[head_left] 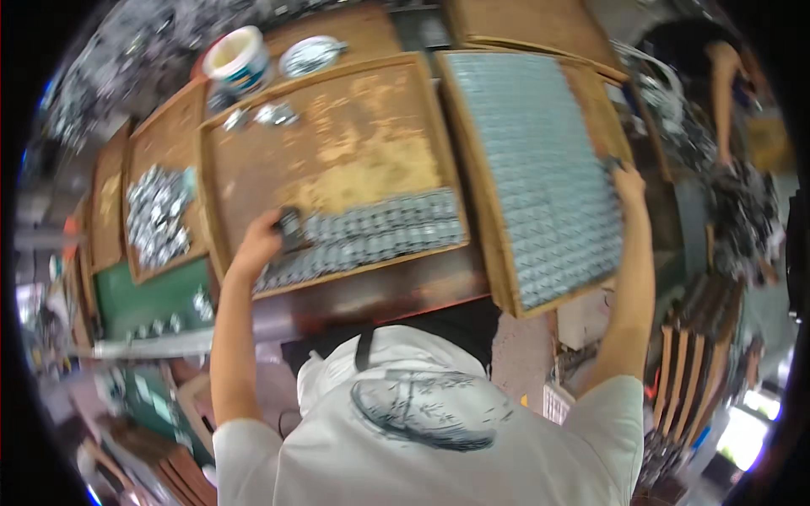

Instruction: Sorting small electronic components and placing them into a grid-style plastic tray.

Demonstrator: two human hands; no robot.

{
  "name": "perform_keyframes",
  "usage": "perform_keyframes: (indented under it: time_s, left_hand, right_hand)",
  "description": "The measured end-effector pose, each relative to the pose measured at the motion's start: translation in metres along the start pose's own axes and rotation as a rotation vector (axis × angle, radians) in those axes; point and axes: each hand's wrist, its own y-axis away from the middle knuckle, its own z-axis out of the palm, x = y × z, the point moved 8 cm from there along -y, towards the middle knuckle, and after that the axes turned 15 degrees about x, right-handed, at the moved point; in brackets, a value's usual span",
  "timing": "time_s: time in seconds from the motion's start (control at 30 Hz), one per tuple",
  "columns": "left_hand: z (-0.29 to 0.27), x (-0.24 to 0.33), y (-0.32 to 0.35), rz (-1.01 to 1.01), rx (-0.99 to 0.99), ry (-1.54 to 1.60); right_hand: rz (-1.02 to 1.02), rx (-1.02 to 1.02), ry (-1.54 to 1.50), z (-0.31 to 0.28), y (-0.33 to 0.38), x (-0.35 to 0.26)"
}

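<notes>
My left hand (pixel 260 242) is closed round a dark, block-like piece (pixel 291 226) over the left end of the rows of small grey metal parts (pixel 388 228). Those rows line the near side of a wooden-rimmed tray (pixel 329 139). To the right, my right hand (pixel 629 183) pinches a small dark grey piece (pixel 613 162) at the right edge of a close-packed array of grey parts (pixel 540 160). That array fills most of a second wooden tray (pixel 499 274). Blur hides the exact shape of both held pieces.
Loose silvery parts (pixel 274 114) lie at the first tray's far left corner. A white bucket (pixel 239 61) and a dish of shiny parts (pixel 312 56) stand behind it. More silvery parts (pixel 158 215) are heaped in a left tray. Another person's arm (pixel 722 101) shows at far right.
</notes>
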Motion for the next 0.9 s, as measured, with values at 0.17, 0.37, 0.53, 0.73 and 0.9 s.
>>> perform_keyframes:
  time_s: [0.17,0.37,0.53,0.73,0.9]
  left_hand:
    - [0.018,-0.01,-0.005,-0.06,-0.109,0.268]
    - [0.007,-0.015,-0.012,-0.16,-0.169,0.374]
    - [0.013,-0.004,0.003,-0.074,-0.088,0.089]
    - [-0.016,0.021,0.035,0.345,0.206,-0.108]
    - [-0.098,-0.007,0.094,0.331,0.746,-0.254]
  right_hand:
    - [0.312,-0.465,-0.674,0.018,0.019,-0.033]
    - [0.317,-0.479,-0.578,0.008,0.028,-0.047]
    - [0.272,-0.429,-0.625,0.015,0.021,-0.043]
    - [0.337,-0.053,-1.07,0.003,0.0,-0.02]
    - [0.153,-0.347,-1.371,-0.042,0.059,-0.074]
